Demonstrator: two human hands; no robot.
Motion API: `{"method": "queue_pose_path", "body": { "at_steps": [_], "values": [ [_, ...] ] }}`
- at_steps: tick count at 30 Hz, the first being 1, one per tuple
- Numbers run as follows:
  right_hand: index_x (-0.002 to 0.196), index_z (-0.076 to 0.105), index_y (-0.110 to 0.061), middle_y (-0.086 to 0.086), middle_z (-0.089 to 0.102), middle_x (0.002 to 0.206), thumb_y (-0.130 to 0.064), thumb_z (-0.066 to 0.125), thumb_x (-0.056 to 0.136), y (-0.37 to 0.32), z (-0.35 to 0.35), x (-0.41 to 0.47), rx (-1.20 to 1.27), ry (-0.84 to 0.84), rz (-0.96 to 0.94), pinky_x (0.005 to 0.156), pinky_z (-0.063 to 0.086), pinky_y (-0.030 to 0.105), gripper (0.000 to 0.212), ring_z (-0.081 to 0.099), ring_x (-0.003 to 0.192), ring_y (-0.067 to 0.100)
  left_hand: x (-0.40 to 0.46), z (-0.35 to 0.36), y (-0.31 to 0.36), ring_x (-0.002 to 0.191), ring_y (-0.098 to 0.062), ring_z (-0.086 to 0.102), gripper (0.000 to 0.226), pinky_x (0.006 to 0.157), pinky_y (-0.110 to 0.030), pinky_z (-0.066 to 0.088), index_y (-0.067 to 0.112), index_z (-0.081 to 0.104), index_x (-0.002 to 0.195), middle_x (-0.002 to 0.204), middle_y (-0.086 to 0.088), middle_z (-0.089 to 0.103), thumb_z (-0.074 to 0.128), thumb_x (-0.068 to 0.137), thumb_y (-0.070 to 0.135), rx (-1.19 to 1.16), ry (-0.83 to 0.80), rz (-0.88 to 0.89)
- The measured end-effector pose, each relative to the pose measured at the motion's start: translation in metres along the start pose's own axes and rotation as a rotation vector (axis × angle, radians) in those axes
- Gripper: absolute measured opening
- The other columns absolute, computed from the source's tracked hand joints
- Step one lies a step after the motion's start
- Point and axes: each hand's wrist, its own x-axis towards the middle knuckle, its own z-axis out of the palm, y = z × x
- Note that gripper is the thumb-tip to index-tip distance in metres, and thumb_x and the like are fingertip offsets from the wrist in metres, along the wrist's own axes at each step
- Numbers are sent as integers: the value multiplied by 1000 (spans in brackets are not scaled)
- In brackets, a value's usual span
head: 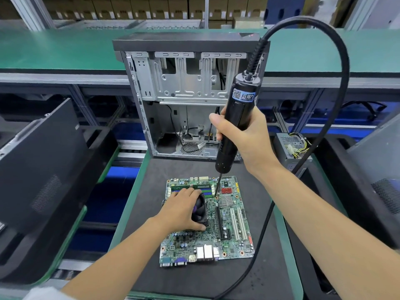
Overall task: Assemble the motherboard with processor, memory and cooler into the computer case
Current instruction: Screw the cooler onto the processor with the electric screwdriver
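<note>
Your left hand (181, 210) lay over the cooler fan (199, 210) on the motherboard (229, 232), fingers curled over its top edge and thumb hooked under its near side, so that grip was clamped on the fan. Your right hand (244, 139) was wrapped tight around the black barrel of the electric screwdriver (234, 124), thumb pressed along its left side; the tool stood nearly upright, leaning slightly to the right at the top. Its thin bit (218, 185) ran down to the board and its tip met a spot just right of the fan, beside the memory slots (202, 190). A thick black cable (337, 68) arched from the top of the screwdriver, swung out to the right and dropped past your right forearm toward the near edge of the bench.

The motherboard lay flat on the dark mat (151, 204) of the bench, its rear ports (188, 257) toward you and its white expansion slots (238, 223) on the right half. Behind it, at the far edge of the mat, the computer case (179, 92) stood with its open side facing you, bare metal bays above and loose cables low inside. A power supply (292, 146) with yellow and black wires sat just right of the case. A dark case panel (41, 169) leaned at your left.
</note>
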Motion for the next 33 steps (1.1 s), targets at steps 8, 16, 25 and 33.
{"method": "queue_pose_path", "body": {
  "at_steps": [8, 16, 25, 33],
  "values": [
    [86, 52, -6, 0, 57, 65, -21, 74, 79, -3, 3, 0, 12, -18, 0, 62, 50, 30, 28, 55, 56, 19, 8, -4, -1, 130, -22, 34, 112, 111, -38, 24, 15, 23, 145, 137, 0, 37, 61, 62, 80, 75, -91, 55],
    [89, 52, 6, 3, 58, 65, -16, 74, 78, 1, 9, 1, 24, -1, 18, 64, 51, 31, 34, 56, 56, 19, 13, 1, 9, 134, -22, 26, 80, 118, -39, 3, 13, 36, 137, 133, 1, 36, 37, 79, 68, -182, 57, -62],
    [89, 53, 5, 7, 57, 67, -15, 73, 79, 7, 12, 1, 35, 14, 34, 63, 50, 30, 31, 55, 56, 20, 8, 14, 17, 120, -22, 41, 91, 112, -43, 20, 15, 39, 134, 127, 0, 47, 24, 70, 78, 113, 176, -76],
    [90, 52, 6, 3, 58, 66, -17, 74, 79, 16, 12, -2, -9, -3, 45, 63, 51, 28, 34, 56, 57, 18, 9, 14, 18, 115, -22, 42, 91, 102, -40, 30, 12, 38, 135, 124, -2, 46, 27, 72, 76, 129, 153, -97]
  ]
}}
